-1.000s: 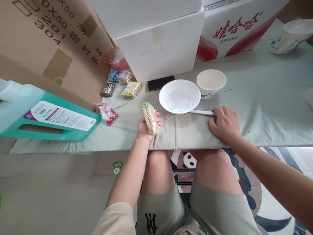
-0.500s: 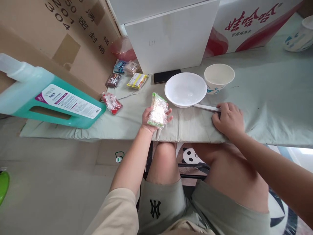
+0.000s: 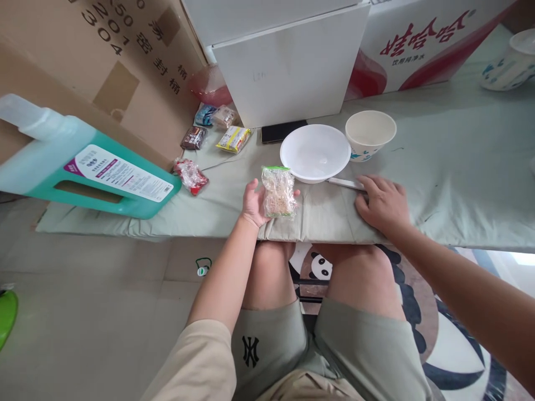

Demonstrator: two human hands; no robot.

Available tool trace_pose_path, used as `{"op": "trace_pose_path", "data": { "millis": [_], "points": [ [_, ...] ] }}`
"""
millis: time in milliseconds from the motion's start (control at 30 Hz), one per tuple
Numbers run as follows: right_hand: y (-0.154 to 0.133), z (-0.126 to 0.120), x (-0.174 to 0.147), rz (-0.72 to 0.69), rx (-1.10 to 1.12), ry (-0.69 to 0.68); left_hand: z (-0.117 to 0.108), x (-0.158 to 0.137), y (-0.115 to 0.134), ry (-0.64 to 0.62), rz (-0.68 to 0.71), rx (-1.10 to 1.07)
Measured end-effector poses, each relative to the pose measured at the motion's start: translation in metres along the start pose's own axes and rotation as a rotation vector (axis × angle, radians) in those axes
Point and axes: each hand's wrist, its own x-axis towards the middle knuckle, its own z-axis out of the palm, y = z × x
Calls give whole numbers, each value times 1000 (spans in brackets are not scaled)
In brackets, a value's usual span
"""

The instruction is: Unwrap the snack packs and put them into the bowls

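Observation:
In my left hand [image 3: 253, 206], held upright just over the front part of the table, is a clear-wrapped snack packet [image 3: 278, 192] with green ends and a pale, grainy filling. The thumb stays at its left side and fingertips show past its right edge. My right hand [image 3: 383, 201] rests on the tabletop with its fingers curled over the right end of a slim white utensil [image 3: 345, 183]; the covered end is hidden. A shallow white bowl [image 3: 315, 152] lies just beyond, the utensil reaching to its lower rim. Touching the bowl's right side is a paper cup [image 3: 370, 133] with blue print.
Several small snack packets, one a yellow packet [image 3: 234, 139], lie left of a black phone [image 3: 283, 132]. A large jug of green liquid [image 3: 96, 167] stands at the left edge. Cardboard [image 3: 137, 83] and white boxes [image 3: 288, 72] line the back.
My left hand has turned the snack packet more upright and moved it slightly right. My right hand has shifted a little left with the white utensil. My right leg has moved inward.

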Motion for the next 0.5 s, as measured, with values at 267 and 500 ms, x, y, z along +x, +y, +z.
{"op": "trace_pose_path", "data": {
  "millis": [267, 500],
  "points": [
    [6, 8, -1, 1, -49, 7, -9, 9, -5, 95, -60, 159],
    [13, -10, -10, 58, -36, -11, -10, 5, -8, 119, 9, 169]
  ]
}}
